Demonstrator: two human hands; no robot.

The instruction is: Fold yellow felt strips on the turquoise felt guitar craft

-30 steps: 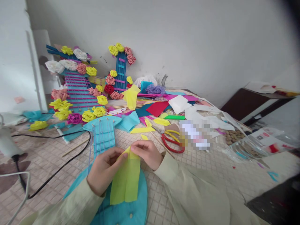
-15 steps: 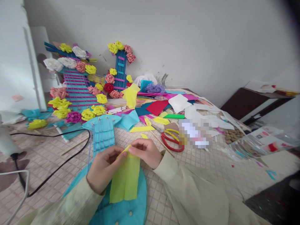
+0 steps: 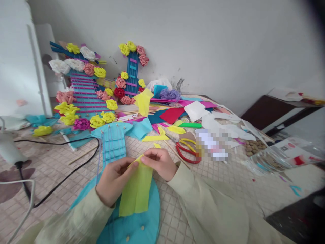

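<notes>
A strip of yellow-green crepe paper (image 3: 135,193) hangs from my two hands, with a crease down its middle. My left hand (image 3: 115,181) pinches its top edge between thumb and fingers. Close beside it, my right hand (image 3: 161,163) grips the same top edge, thumb in front. The upper edge looks folded over between the fingertips. Beneath the paper lies a light-blue, guitar-shaped piece (image 3: 149,220) with purple strings along its neck and small round knobs on its body.
Red-handled scissors (image 3: 189,157) lie right of my hands, near yellow paper scraps (image 3: 176,129). Two flower-trimmed blue pieces (image 3: 86,98) lean at the back. A black cable (image 3: 68,176) curves on the left. A clear plastic bag (image 3: 276,157) sits at right.
The view has shifted slightly, so the background sits a little further right. Both hands keep hold of the yellow paper in nearly the same place.
</notes>
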